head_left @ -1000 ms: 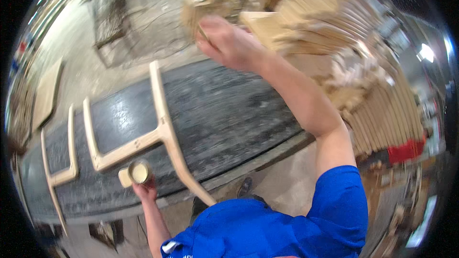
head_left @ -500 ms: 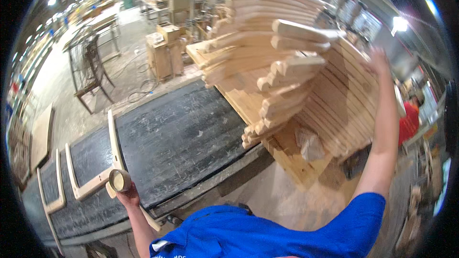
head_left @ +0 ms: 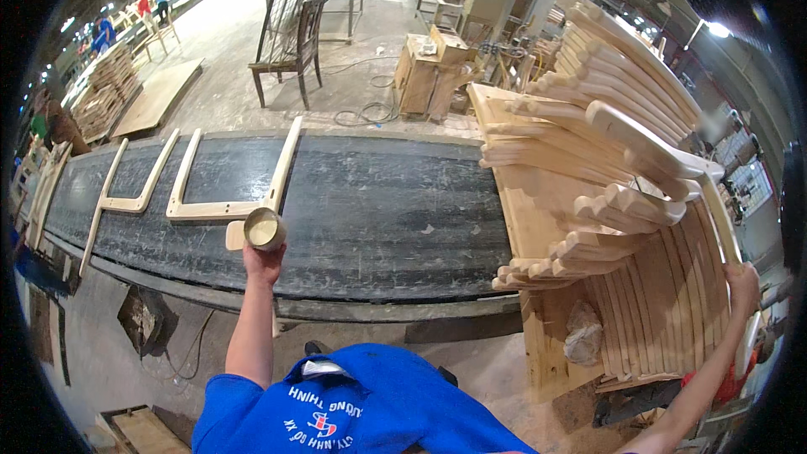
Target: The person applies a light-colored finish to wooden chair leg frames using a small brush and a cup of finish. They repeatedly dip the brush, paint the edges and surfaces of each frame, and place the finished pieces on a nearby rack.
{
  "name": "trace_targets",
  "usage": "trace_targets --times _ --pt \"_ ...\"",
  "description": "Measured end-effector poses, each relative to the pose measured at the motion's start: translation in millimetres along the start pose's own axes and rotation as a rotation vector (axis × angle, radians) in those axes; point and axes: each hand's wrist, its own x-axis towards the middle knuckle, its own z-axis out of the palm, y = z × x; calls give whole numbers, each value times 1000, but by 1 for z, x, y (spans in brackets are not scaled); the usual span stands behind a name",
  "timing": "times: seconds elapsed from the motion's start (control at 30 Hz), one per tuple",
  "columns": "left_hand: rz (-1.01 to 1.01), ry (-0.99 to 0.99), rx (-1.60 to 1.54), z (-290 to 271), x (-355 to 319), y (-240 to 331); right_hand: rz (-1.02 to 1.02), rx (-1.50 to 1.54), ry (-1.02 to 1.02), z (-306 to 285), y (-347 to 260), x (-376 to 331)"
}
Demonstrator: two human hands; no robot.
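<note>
A long curved wooden chair part (head_left: 664, 155) is gripped near its lower end by the right hand (head_left: 744, 286), fingers wrapped around it, at the far right side of the stacked pile (head_left: 588, 202) of like pieces on a wooden pallet (head_left: 525, 227). The piece's upper end lies across the top of the pile. It is judged stiff and moderately light, raw sanded timber, smooth but not slippery. Being long and held at one end, it is likely to lever and swing, so a hold nearer mid-length would balance it better. Edges look rounded; dents are possible if it is knocked against the stack.

The left hand (head_left: 263, 261) is closed around a small round cup (head_left: 263, 229) holding a pale creamy substance, held at the near edge of the dark workbench (head_left: 378, 210). Contents are judged liable to spill if tipped.

On the bench, toward its left end, two pale U-shaped wooden frames (head_left: 231, 193) are laid flat, one just beyond the cup. The bench surface is dark, scuffed and streaked. A dark chair frame (head_left: 290, 29) stands on the floor beyond the far edge.
</note>
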Motion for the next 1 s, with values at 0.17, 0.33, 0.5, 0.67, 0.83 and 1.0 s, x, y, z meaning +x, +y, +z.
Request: trace_targets --times 0.17,0.33,0.5,0.67,0.83,1.0 --pt "-56 -41 -48 -23 18 9 -274 -128 454 -65 -29 -24" --pt "-45 36 -66 -59 24 40 -596 -16 514 -131 -176 -48" --pt "-36 51 -154 -109 20 87 -981 139 454 -192 -403 -126" --pt "14 31 -105 -138 -4 106 -1282 140 316 -136 -566 -189" --pt "24 125 -95 -168 -31 117 -1402 188 190 -54 -643 -244" --pt "-16 223 -73 -176 -35 101 -1527 353 102 12 -659 -272"
